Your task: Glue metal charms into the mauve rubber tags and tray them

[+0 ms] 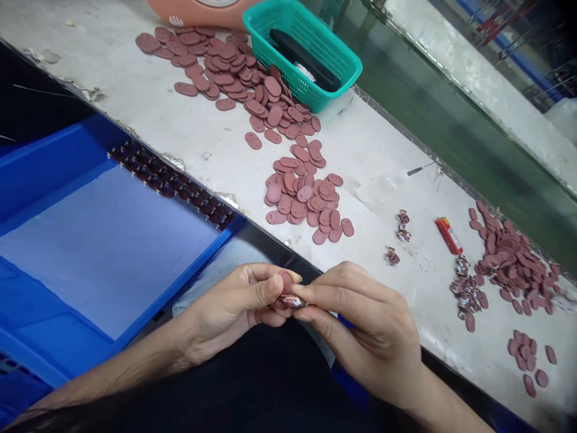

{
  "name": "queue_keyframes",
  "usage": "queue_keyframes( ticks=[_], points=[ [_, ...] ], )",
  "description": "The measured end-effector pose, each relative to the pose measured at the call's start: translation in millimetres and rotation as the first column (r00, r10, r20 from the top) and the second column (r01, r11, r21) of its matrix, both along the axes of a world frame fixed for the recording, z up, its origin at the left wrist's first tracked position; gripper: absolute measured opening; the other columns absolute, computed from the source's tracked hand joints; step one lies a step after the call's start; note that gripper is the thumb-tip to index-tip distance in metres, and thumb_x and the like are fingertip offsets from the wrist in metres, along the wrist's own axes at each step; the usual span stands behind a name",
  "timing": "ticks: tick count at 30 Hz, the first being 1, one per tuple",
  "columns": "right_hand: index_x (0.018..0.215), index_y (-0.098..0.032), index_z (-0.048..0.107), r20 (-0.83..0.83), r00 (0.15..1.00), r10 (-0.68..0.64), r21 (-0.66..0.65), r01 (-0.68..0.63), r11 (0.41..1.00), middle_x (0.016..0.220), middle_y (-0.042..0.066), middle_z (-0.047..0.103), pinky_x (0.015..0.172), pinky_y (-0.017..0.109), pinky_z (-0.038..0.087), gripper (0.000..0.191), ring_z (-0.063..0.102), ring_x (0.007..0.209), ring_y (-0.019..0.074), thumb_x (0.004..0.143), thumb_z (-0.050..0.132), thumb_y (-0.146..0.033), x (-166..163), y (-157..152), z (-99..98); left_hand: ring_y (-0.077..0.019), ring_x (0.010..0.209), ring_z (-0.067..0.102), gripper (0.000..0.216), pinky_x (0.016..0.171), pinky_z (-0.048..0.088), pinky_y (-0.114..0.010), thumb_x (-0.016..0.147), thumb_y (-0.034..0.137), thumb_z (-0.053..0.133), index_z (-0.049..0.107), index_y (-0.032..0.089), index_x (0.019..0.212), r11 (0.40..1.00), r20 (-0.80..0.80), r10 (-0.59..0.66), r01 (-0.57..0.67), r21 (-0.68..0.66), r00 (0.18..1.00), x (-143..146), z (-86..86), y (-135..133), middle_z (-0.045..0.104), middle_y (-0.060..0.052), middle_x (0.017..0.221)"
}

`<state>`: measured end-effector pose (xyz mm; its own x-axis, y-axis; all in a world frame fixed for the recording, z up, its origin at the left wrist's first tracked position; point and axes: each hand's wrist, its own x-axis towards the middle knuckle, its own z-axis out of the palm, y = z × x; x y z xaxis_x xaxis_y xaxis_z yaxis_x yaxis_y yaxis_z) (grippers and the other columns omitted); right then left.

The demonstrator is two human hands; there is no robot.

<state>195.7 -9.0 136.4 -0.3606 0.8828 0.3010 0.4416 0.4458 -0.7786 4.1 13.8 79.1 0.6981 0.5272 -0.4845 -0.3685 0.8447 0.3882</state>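
Note:
My left hand [238,307] and my right hand [360,325] meet in front of my lap, below the table edge. Both pinch one small maroon oval piece [287,282] with a small metallic part [293,300] under it. The left thumb presses on the oval's face. The right fingertips close on the metallic part from the right. Just beyond my hands, a heap of the same maroon ovals [306,198] lies on the white table [180,132].
A blue crate [54,162] at my left holds a row of finished pieces [171,183] along its far rim. A teal basket [315,66] stands at the back. More ovals [509,258], small metallic clips [464,285] and a red lighter [449,235] lie at right.

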Motion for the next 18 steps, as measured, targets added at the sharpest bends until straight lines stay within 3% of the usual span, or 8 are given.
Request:
queue_keyframes(
  ticks=[4,8,10,14,18],
  points=[
    [0.103,-0.012,0.074,-0.019,0.999,0.027,-0.022,-0.027,0.999,0.082,0.005,0.072,0.069,0.025,0.058,0.012,0.067,0.072,0.0121,0.092,0.071,-0.012,0.9,3.8,-1.4,-0.0082,0.061,0.055,0.041,0.053,0.053,-0.011,0.068,0.055,0.09,0.079,0.016,0.078,0.997,0.027,-0.056,0.055,0.045,0.998,-2.8,-5.1,3.1,0.062,0.0,0.071],
    [0.104,-0.014,0.073,0.009,1.0,-0.005,0.029,0.005,1.0,0.08,0.003,0.07,0.064,0.023,0.055,0.013,0.064,0.071,0.0111,0.091,0.069,-0.01,-2.9,6.8,-5.0,-0.013,0.07,0.063,0.066,0.05,0.054,-0.012,0.065,0.069,0.084,0.08,0.016,0.103,0.985,0.043,-0.127,0.12,0.126,0.991,-11.3,-11.3,5.7,0.067,-0.004,0.081],
    [0.105,-0.014,0.072,0.083,0.993,-0.088,0.145,0.076,0.987,0.078,0.003,0.068,0.062,0.023,0.053,0.016,0.061,0.069,0.0117,0.091,0.069,-0.009,-9.4,8.5,-10.8,-0.0136,0.072,0.066,0.066,0.05,0.056,-0.014,0.062,0.065,0.088,0.078,0.02,0.109,0.993,-0.019,-0.025,0.027,0.117,1.0,-15.5,-13.3,4.0,0.069,-0.004,0.087],
    [0.11,-0.01,0.069,0.221,0.938,-0.268,0.46,0.142,0.877,0.078,0.006,0.069,0.061,0.029,0.051,0.018,0.058,0.067,0.0146,0.092,0.068,-0.008,-31.2,13.8,-30.1,-0.0108,0.06,0.059,0.042,0.045,0.054,-0.016,0.057,0.042,0.099,0.073,0.018,0.08,0.943,-0.262,0.321,-0.28,0.181,0.91,-18.6,-13.5,-3.0,0.066,0.0,0.073],
    [0.113,-0.004,0.066,0.292,0.914,-0.284,0.561,0.077,0.824,0.074,0.008,0.069,0.058,0.032,0.047,0.02,0.058,0.066,0.0176,0.093,0.068,-0.009,-52.7,20.1,-50.4,-0.0117,0.059,0.059,0.04,0.045,0.054,-0.016,0.056,0.036,0.1,0.071,0.018,0.078,0.868,-0.319,0.487,-0.413,0.275,0.813,-19.1,-14.1,-3.0,0.067,0.001,0.067]
  ],
)
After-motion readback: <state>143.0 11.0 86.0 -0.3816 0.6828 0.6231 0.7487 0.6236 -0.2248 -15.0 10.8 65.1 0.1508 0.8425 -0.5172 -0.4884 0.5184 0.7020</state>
